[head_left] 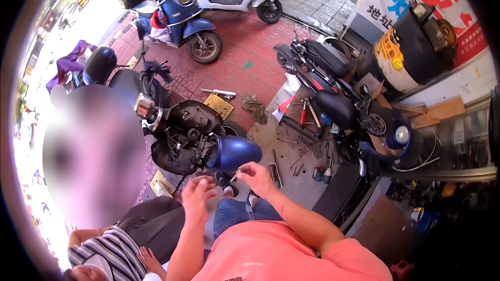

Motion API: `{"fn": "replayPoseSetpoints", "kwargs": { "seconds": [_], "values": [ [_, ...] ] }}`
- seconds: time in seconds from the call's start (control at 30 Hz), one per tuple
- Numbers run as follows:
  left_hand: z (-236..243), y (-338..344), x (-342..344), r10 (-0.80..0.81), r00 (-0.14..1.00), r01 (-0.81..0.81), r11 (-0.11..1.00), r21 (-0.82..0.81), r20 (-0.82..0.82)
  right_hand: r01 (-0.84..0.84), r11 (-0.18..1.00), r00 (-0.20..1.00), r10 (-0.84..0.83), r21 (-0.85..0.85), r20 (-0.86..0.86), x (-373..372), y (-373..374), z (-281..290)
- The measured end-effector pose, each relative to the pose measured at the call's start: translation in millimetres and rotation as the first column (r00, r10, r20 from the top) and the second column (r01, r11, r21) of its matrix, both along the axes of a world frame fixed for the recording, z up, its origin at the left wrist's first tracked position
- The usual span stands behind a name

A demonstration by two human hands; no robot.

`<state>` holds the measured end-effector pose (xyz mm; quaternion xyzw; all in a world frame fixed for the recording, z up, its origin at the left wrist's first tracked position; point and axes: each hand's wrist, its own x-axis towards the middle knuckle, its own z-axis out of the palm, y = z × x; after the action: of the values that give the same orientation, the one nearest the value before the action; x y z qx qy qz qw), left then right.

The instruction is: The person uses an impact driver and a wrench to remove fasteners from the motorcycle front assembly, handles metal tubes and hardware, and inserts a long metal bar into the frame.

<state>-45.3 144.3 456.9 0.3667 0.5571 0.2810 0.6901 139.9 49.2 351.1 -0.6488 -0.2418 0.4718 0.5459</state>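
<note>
Just beside the blue panel (237,154), the right grip (252,177) pinches a small piece (238,173), too small to identify; the left grip (198,195) is loosely curled, seemingly bare. Along the grey floor's (260,136) left edge stands the part-stripped scooter (190,119); toward its right edge lies a power drill (327,176).

My two bare arms, seen from above. My left forearm (188,250) rises steeply from the lower edge; its hand (197,198) is raised, the fingers loosely curved and parted, pointing toward the right. My right forearm (298,216) slants up and leftward from a bent elbow; the right hand (256,179) is higher, thumb and fingertips drawn together in a pinch. The hands face each other, near but apart.
</note>
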Motion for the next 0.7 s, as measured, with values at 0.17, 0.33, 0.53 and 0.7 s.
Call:
{"fn": "replayPoseSetpoints", "kwargs": {
  "seconds": [0.17, 0.33, 0.53, 0.7],
  "values": [
    [60, 86, -76, 0.376, 0.796, 0.269, 0.483, 0.833, -0.474, 0.402, 0.854, 0.806, -0.501, -0.33, -0.314, 43, -28, -83],
    [80, 178, -140, 0.465, 0.529, 0.263, 0.706, 0.658, -0.71, 0.663, 0.557, 0.55, -0.816, -0.5, -0.181, 112, -66, -219],
    [47, 232, -167, 0.356, 0.4, 0.282, 0.829, 0.483, -0.844, 0.711, 0.374, 0.575, -0.797, -0.596, 0.186, 165, -126, -463],
    [37, 249, -149, 0.446, 0.339, 0.28, 0.793, 0.542, -0.828, 0.631, 0.445, 0.71, -0.661, -0.635, 0.242, 186, -146, -604]
  ]
}}
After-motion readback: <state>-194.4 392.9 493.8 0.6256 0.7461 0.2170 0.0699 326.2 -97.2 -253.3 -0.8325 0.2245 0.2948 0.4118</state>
